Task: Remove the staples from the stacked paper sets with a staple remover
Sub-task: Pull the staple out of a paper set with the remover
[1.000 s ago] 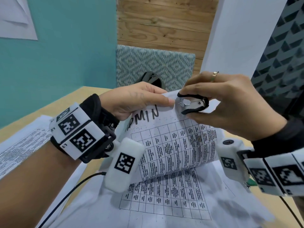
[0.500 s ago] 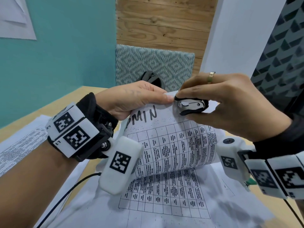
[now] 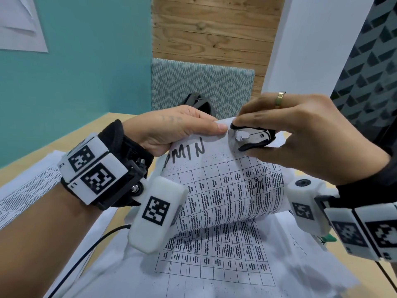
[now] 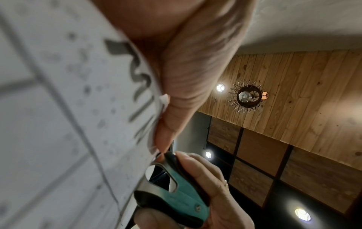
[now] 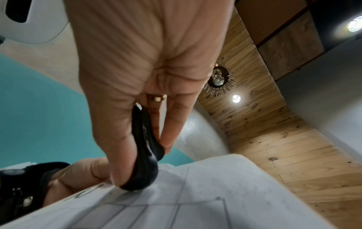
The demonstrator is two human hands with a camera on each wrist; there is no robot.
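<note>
Held up off the desk (image 3: 28, 166): a curled paper set (image 3: 227, 190), printed with a grid table and the marker letters "MIN" (first letters hidden), top edge pinched by the left hand (image 3: 171, 130). Squeezed between thumb and fingers of the right hand (image 3: 305, 138), a black staple remover (image 3: 253, 137) with teal sides, metal claws biting the top corner. Below, more sheets (image 3: 214, 261) lying flat.

A patterned cushion (image 3: 202, 87) stands behind the wooden table (image 3: 32, 155); a sunburst lamp (image 4: 245, 96) hangs above it.
</note>
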